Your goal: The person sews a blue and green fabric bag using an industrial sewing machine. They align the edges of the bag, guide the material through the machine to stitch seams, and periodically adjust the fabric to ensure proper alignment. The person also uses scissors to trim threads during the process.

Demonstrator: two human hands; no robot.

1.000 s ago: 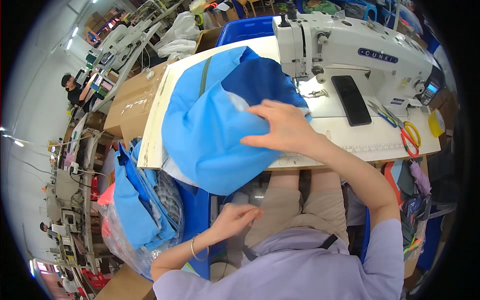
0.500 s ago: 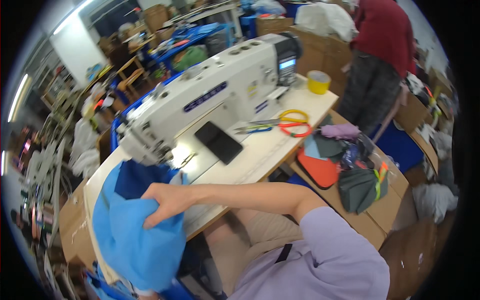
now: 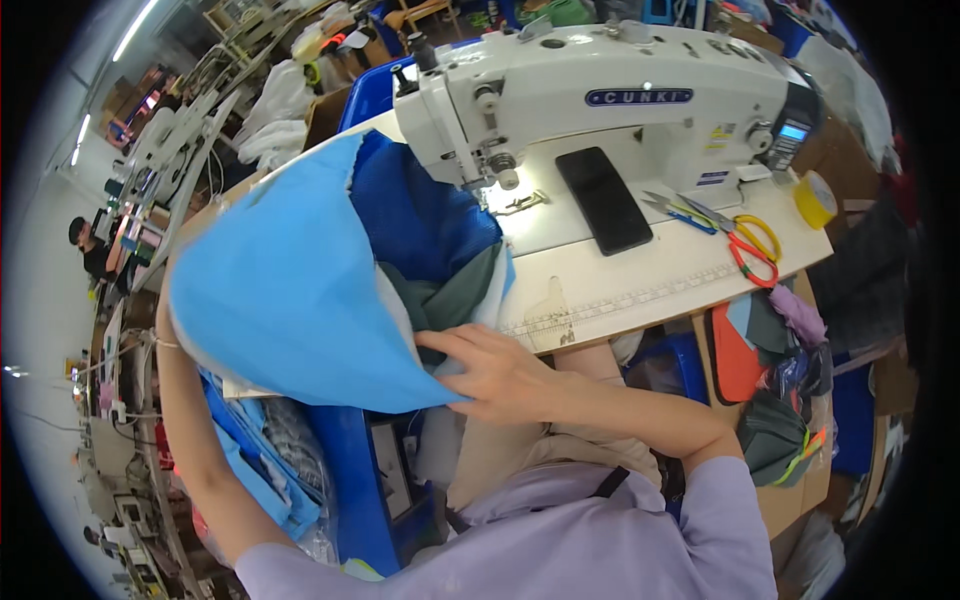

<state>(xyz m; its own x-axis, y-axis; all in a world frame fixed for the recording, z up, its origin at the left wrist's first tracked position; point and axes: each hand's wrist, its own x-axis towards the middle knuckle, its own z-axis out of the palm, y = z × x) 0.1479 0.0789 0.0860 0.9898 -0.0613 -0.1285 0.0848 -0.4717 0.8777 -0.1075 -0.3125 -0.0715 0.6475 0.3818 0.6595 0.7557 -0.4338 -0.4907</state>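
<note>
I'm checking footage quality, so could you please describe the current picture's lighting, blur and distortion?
Head view: bright glow under the left end of the white sewing machine; smooth light-blue fabric slightly blurred at left edge; fisheye curvature, black corners.

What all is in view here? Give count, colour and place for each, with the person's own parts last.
table: 1, cream, centre
fabric: 1, light blue, dark blue and dark green, on the table's left
sewing machine: 1, white, across the table's back
phone: 1, black, before the machine
snips: 1, blue-green, right of the phone
scissors: 1, red and yellow handles, beside the snips
tape: 1, yellow, table's right end
bin: 1, blue, behind the table
scraps: several, red, grey-green and purple, right
bundle: 1, mostly light blue, lower left
co-worker: at least 1, black top, far left
bracelet: 1, pale, left wrist
left hand: 1, lavender sleeve, mostly hidden behind the fabric
right hand: 1, lavender sleeve, at the fabric's near edge
</note>
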